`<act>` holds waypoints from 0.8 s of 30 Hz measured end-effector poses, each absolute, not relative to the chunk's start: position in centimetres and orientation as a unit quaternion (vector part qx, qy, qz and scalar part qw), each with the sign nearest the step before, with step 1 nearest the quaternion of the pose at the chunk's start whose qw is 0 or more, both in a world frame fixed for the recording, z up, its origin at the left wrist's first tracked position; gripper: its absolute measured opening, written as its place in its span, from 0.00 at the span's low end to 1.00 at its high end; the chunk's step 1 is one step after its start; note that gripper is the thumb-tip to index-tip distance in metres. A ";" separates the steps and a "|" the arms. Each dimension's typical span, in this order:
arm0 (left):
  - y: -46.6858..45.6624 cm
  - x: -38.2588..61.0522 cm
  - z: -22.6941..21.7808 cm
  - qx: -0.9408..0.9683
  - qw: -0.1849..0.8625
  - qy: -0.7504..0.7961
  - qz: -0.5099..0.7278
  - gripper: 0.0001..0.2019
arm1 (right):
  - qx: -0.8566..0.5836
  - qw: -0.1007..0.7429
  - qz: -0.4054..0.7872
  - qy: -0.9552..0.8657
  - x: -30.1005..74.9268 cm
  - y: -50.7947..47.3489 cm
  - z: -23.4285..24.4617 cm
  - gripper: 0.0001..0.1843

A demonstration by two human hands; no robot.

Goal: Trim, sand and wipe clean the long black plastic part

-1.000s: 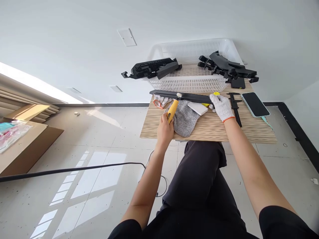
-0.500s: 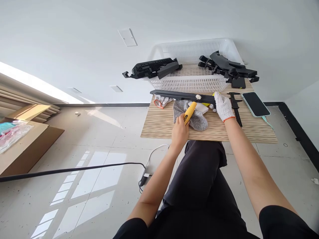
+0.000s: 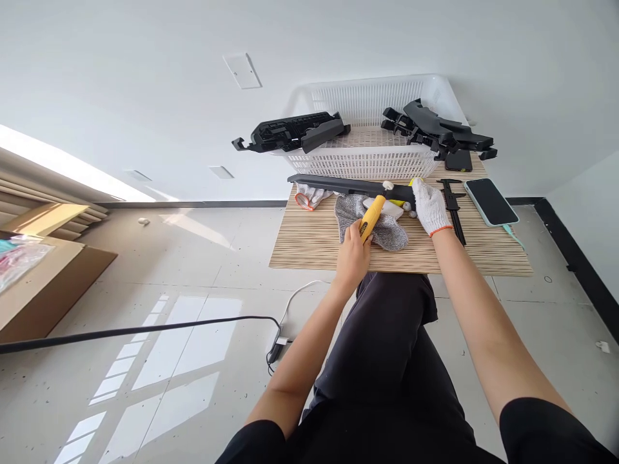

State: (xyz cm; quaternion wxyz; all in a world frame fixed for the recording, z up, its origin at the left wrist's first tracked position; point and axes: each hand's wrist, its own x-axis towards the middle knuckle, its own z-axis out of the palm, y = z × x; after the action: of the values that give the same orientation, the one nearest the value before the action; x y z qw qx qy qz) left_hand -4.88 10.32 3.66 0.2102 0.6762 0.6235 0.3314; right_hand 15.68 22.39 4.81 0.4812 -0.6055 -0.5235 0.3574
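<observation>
Left hand (image 3: 354, 252) grips yellow tool (image 3: 373, 216) — right hand (image 3: 430, 206) holds black strip (image 3: 345, 185)

The tool (image 3: 373, 218) is yellow (the strip (image 3: 338, 185), black).

Left fingers (image 3: 353, 233) grip a yellow tool (image 3: 373, 216), its white tip (image 3: 387, 185) at a black strip (image 3: 338, 184) held by gloved right fingers (image 3: 420, 192)
</observation>
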 end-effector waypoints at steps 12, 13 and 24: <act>12.9 -11.3 2.6 0.622 0.160 0.674 0.365 0.19 | -0.615 0.468 0.323 -0.547 16.4 23.1 3.6 0.27; 13.3 -12.0 2.5 0.614 0.156 0.680 0.368 0.20 | -0.615 0.465 0.312 -0.554 16.4 23.2 3.5 0.27; 17.0 -17.9 2.9 0.523 0.141 0.744 0.392 0.13 | -0.607 0.476 0.321 -0.549 16.3 23.3 3.3 0.26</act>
State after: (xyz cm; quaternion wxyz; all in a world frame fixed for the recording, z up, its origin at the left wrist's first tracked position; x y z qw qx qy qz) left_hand -17.87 17.01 2.91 0.1411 0.5225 0.7439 0.3919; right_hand 16.33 23.32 3.34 0.4762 -0.6074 -0.5486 0.3215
